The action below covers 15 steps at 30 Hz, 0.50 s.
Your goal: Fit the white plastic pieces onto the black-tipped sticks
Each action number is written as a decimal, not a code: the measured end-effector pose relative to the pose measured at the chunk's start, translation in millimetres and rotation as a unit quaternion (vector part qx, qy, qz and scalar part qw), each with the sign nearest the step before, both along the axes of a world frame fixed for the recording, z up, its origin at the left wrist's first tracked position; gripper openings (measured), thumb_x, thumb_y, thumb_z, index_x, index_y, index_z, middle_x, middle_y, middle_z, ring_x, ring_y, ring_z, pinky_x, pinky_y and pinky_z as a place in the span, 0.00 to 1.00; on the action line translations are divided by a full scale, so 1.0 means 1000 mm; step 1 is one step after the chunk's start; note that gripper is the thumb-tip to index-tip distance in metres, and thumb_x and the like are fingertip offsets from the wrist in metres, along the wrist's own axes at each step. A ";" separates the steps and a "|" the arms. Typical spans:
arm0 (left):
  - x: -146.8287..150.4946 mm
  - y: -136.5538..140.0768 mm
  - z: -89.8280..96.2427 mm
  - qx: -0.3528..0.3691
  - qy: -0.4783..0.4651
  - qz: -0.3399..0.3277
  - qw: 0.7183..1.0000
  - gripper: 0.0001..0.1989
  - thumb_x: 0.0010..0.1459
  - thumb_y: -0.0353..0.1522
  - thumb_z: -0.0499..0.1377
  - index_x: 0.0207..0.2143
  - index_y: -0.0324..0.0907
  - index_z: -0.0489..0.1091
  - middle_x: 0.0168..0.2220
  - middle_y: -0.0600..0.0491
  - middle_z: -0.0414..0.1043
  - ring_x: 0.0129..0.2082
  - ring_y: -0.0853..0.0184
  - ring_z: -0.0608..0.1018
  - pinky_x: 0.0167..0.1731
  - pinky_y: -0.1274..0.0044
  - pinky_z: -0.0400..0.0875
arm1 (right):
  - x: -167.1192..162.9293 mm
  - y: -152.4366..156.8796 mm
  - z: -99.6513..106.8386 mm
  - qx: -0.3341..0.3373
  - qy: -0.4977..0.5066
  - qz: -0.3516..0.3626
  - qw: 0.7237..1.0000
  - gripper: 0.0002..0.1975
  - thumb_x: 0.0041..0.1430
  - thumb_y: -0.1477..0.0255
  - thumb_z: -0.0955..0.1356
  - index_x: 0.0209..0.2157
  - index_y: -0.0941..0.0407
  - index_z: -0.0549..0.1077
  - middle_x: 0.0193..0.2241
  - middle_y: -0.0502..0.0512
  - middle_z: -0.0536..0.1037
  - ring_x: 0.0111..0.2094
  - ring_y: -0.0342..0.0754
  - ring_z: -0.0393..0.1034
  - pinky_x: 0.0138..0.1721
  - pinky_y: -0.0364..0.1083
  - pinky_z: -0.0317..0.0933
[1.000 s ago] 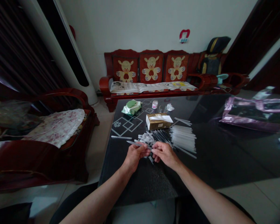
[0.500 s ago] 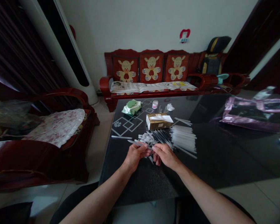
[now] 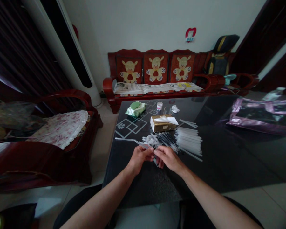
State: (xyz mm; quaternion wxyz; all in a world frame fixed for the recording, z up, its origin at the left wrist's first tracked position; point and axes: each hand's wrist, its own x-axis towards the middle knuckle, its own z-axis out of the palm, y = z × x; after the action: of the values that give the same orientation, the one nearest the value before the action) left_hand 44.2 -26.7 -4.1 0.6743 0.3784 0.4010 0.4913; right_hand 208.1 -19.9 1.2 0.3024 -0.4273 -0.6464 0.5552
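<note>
While the left hand [image 3: 141, 156] pinches a slim pale tube [image 3: 141, 144] below the frame's centre, the right hand [image 3: 168, 158] sits fingertip-close over the desk [image 3: 143, 189], its hold unclear to me.

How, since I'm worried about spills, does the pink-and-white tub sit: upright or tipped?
Upright: the tub rests base-down on the table, its sides vertical.
</note>
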 end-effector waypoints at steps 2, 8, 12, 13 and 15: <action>0.000 0.001 0.000 0.016 0.042 -0.005 0.999 0.16 0.48 0.40 0.65 0.30 0.34 0.73 0.23 0.51 0.72 0.20 0.72 0.73 0.21 0.80 0.68 | 0.002 0.003 0.000 0.001 -0.010 -0.007 1.000 0.18 0.57 0.56 0.64 0.29 0.59 0.68 0.18 0.48 0.73 0.14 0.39 0.66 0.13 0.37 0.59; -0.005 0.000 -0.004 0.229 0.327 -0.022 0.917 0.06 0.52 0.32 0.61 0.34 0.43 0.76 0.30 0.50 0.74 0.28 0.66 0.75 0.32 0.75 0.69 | 0.021 0.017 0.001 -0.021 0.026 -0.181 0.983 0.18 0.55 0.57 0.65 0.32 0.59 0.69 0.15 0.46 0.70 0.11 0.39 0.62 0.10 0.36 0.56; 0.000 -0.008 -0.009 0.377 0.520 -0.137 0.755 0.10 0.58 0.27 0.54 0.33 0.44 0.75 0.36 0.48 0.71 0.39 0.62 0.72 0.39 0.74 0.67 | 0.027 0.018 0.002 -0.016 0.033 -0.192 0.981 0.18 0.54 0.57 0.66 0.31 0.59 0.69 0.15 0.47 0.70 0.11 0.39 0.62 0.10 0.37 0.56; 0.002 -0.010 -0.011 0.394 0.554 -0.159 0.716 0.11 0.59 0.27 0.52 0.33 0.43 0.74 0.36 0.47 0.70 0.40 0.61 0.72 0.37 0.75 0.67 | 0.027 0.017 0.002 -0.013 0.034 -0.191 0.981 0.18 0.54 0.57 0.66 0.31 0.59 0.69 0.15 0.47 0.70 0.11 0.39 0.62 0.10 0.37 0.56; 0.006 -0.012 -0.014 0.418 0.600 -0.185 0.657 0.12 0.60 0.27 0.49 0.33 0.41 0.73 0.37 0.47 0.69 0.40 0.61 0.70 0.35 0.75 0.67 | 0.027 0.016 0.002 -0.009 0.034 -0.191 0.981 0.18 0.54 0.57 0.66 0.31 0.59 0.70 0.15 0.47 0.71 0.11 0.39 0.62 0.10 0.37 0.56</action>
State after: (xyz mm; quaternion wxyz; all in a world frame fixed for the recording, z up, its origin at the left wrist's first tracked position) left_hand 50.1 -38.3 -17.9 0.1353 0.8992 0.3924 0.1386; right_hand 235.6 -4.2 3.1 0.4208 -0.5265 -0.5368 0.5076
